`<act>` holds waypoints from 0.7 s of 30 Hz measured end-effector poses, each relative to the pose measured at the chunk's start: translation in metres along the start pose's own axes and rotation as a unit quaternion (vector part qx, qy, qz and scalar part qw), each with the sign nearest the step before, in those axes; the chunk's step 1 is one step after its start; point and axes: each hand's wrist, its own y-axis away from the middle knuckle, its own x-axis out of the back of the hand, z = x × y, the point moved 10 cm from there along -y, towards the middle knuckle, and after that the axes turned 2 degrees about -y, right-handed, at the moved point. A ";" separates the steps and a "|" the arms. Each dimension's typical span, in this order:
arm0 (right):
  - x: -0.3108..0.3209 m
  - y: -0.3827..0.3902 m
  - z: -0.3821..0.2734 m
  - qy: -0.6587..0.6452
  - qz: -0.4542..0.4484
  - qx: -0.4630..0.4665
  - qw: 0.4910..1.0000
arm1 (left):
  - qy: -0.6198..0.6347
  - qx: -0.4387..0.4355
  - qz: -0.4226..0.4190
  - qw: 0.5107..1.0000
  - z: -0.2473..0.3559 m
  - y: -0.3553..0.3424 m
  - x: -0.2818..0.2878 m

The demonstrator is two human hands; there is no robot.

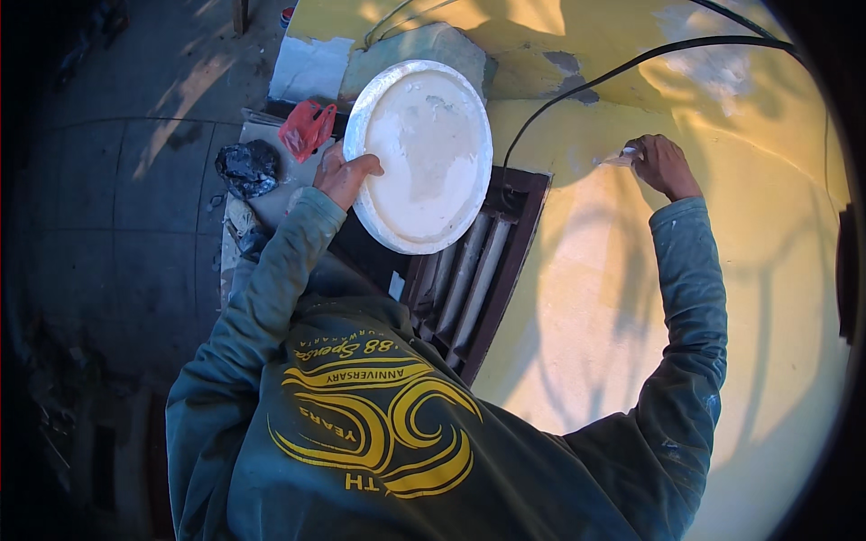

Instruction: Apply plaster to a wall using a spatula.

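My left hand (345, 173) grips a round white plastic lid (419, 153) by its left edge, thumb over the rim; the lid has pale patches of a paste-like substance on its face. At the right, my right hand (660, 165) is closed on a small thin scraper (618, 159), held at the yellow wall (613, 270); whether the blade touches it I cannot tell. Beside the lid lie a crumpled red plastic bag (307, 131) and a dark plastic bundle (246, 169).
A dark-framed louvred vent (460, 284) is in the wall below the lid. Black cables (649, 56) run along the upper wall. A ledge (271, 131) borders the grey tiled ground (135, 270) at the left, with a pale crumpled item (242, 221) on it.
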 end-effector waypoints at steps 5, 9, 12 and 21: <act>-0.100 -0.029 -0.004 0.097 -0.076 0.121 0.985 | 0.006 0.007 0.016 1.000 0.000 0.004 -0.005; -0.132 -0.015 -0.005 0.153 -0.064 0.142 0.976 | 0.001 0.043 0.022 0.999 -0.011 0.003 -0.001; -0.145 0.008 0.008 0.022 -0.080 0.105 0.991 | 0.006 0.054 0.021 0.998 -0.015 0.000 -0.001; -0.037 0.012 -0.025 0.099 0.076 0.146 0.981 | 0.045 0.041 0.009 0.998 -0.008 0.003 -0.002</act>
